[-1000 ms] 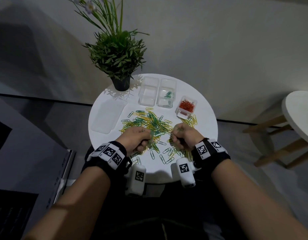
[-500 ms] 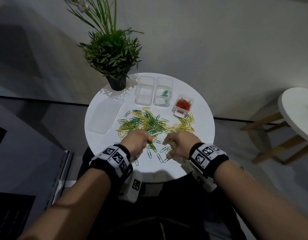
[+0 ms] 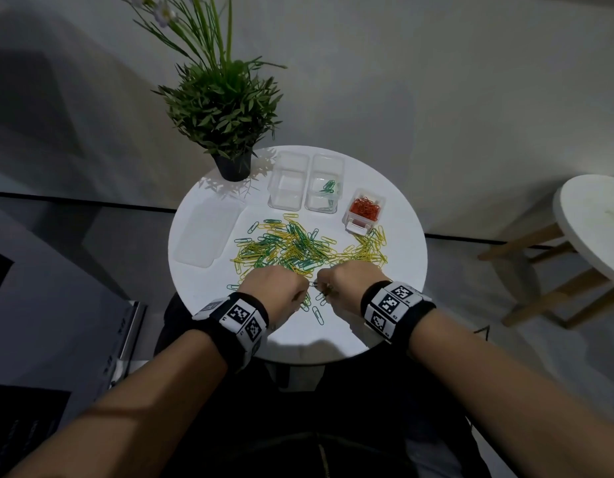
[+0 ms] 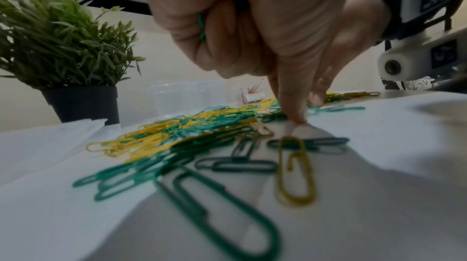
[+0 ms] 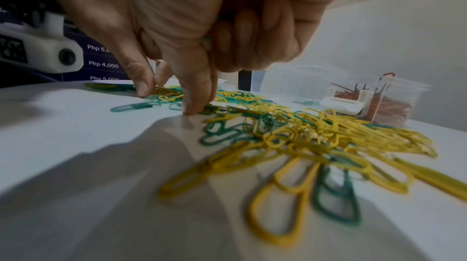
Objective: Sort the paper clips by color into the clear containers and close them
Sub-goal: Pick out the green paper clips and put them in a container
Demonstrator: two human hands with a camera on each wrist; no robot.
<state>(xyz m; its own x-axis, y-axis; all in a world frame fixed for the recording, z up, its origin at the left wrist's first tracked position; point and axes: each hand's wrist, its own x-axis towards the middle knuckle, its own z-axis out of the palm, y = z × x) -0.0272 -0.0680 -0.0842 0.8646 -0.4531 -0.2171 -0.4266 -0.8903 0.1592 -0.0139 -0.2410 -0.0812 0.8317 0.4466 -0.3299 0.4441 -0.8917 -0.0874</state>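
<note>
Two hands work at the near edge of a round white table [image 3: 395, 243], where a loose heap of green and yellow paper clips [image 3: 298, 248] lies spread across the middle, too many and too tangled to count. The left hand [image 3: 272, 289] has its fingers [image 4: 227, 31] curled into the palm around green clips [image 4: 201, 25], one strand showing between them, while its thumb tip presses down on the table at the heap's near edge. The right hand [image 3: 347, 282] mirrors it just beside: three fingers [image 5: 255, 35] curled around a glimpse of green, the thumb and forefinger reaching down with a narrow gap onto the clips. At the far side stand three clear containers, all open: an empty container [image 3: 287, 179], a second container [image 3: 325, 182] touching it and holding a few green clips, and a smaller container of red clips [image 3: 365, 209] set apart to the right with a white latch at its front. One flat clear lid [image 3: 209, 232] lies on the left of the table. One potted plant [image 3: 226, 108] stands at the far left edge. A second white table [image 3: 595, 219] on wooden legs stands well apart at right.
</note>
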